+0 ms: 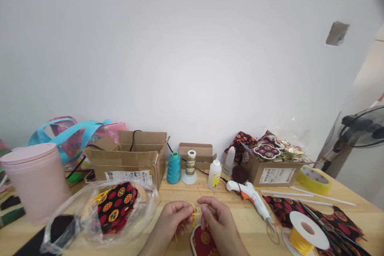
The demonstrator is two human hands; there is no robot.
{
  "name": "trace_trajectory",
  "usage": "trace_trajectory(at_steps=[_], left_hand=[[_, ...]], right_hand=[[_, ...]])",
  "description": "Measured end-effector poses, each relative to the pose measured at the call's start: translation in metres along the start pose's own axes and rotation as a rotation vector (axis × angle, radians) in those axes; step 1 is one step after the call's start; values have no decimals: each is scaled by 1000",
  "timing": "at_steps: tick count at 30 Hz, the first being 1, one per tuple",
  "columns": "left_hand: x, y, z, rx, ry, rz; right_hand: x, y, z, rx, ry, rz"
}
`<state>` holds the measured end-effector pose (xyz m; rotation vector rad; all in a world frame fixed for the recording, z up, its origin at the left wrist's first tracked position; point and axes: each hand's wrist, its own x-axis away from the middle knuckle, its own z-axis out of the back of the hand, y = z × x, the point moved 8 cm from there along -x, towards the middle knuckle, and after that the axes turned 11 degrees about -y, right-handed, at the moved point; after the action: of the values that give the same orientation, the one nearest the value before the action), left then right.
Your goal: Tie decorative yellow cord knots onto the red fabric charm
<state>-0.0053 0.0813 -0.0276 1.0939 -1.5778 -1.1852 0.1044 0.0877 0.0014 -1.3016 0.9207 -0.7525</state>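
Note:
At the front middle of the table, my left hand pinches a yellow cord between thumb and fingertips. My right hand is close beside it, its thumb and fingers curled near the same cord; whether they grip it is hard to make out. A dark red patterned piece with a pale edge lies below my hands, partly covered by the right one. The cord runs down toward its top, and a loose end hangs under my left fingers.
A hot glue gun, scissors and a yellow cord spool lie right. Behind stand a glue bottle, teal thread cone and cardboard boxes. A plastic bag with patterned fabric and pink canister are left.

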Motion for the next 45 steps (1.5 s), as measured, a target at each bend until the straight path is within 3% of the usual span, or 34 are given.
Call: trace_trajectory(at_steps=[19,25,34,45], left_hand=[[3,7,-5,11,-10,7],[5,11,-6,-89,3,-18],[3,8,-4,-127,17,-13],[6,14,-11,-214,-2,-42]], right_hand=[[2,-4,-6,-86,-31,-25],[1,10,-10,-86,-61,-138],[0,10,-15,-52,-115,-101],[2,0,2,141,32,-9]])
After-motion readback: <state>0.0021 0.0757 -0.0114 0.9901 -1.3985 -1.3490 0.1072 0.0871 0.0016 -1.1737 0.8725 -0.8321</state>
